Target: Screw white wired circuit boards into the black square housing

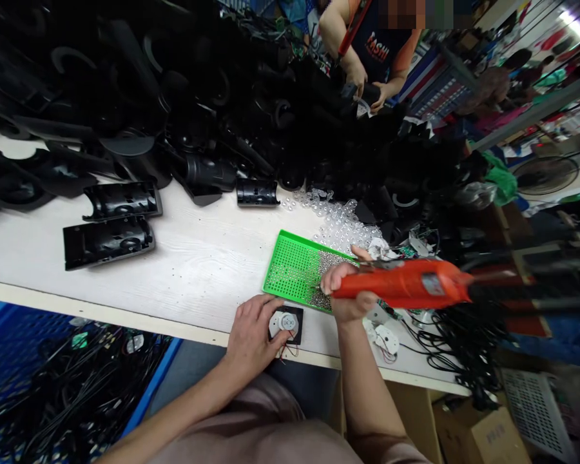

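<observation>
My right hand is wrapped round an orange electric screwdriver, whose tip points left over the green perforated screw tray holding several small screws. My left hand rests at the table's front edge, fingers curled on a small black square holder with a white round motor part in it; thin red wires trail from it.
A big heap of black plastic housings fills the far side of the white table. Two black shells lie left. Clear plastic pieces are behind the tray. Cables hang right. Another person works opposite.
</observation>
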`<state>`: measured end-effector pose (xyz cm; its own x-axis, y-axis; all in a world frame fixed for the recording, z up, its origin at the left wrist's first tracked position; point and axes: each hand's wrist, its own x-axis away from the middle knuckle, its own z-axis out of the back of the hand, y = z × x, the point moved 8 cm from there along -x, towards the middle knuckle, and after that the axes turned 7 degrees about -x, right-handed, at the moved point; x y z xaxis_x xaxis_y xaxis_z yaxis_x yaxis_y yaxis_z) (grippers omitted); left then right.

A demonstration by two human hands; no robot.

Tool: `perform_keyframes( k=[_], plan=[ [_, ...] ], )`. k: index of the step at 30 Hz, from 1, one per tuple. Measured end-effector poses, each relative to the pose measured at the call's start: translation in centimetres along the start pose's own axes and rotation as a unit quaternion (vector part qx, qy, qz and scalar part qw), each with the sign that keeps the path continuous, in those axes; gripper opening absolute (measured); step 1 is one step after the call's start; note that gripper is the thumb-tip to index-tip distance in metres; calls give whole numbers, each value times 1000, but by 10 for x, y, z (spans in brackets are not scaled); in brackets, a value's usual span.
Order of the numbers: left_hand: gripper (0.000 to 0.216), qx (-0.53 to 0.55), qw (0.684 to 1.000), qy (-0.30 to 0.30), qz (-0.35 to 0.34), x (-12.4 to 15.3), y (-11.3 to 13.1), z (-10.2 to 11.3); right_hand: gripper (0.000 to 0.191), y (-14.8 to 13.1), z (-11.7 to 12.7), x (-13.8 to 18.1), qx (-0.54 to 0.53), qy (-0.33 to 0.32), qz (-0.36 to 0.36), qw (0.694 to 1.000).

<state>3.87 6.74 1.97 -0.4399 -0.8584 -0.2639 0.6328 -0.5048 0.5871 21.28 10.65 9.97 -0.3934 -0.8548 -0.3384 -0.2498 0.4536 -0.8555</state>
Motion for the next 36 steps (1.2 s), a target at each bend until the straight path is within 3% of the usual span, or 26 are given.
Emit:
perform_keyframes(
  k=[6, 19, 22, 25, 31, 36],
  plan=[
    [37, -20, 999, 2, 33, 1, -4, 0, 61, 37, 14, -10, 22, 7, -42, 999],
    [39, -17, 999, 2, 36, 1, -4, 0, 59, 43, 10, -6, 17, -13, -50, 999],
    [37, -3, 999, -14, 43, 1, -6, -2, 62, 36, 9, -11, 32, 4, -48, 998],
    [39, 20, 999, -21, 33, 0, -5, -1, 68, 11, 0, -18, 29, 29, -26, 999],
    [52, 52, 998, 24, 12, 0, 0, 25, 64, -27, -40, -2, -46, -3, -46, 998],
    [22, 94, 994, 54, 16, 1, 1, 37, 66, -23, -61, 25, -95, -20, -89, 991]
  ],
)
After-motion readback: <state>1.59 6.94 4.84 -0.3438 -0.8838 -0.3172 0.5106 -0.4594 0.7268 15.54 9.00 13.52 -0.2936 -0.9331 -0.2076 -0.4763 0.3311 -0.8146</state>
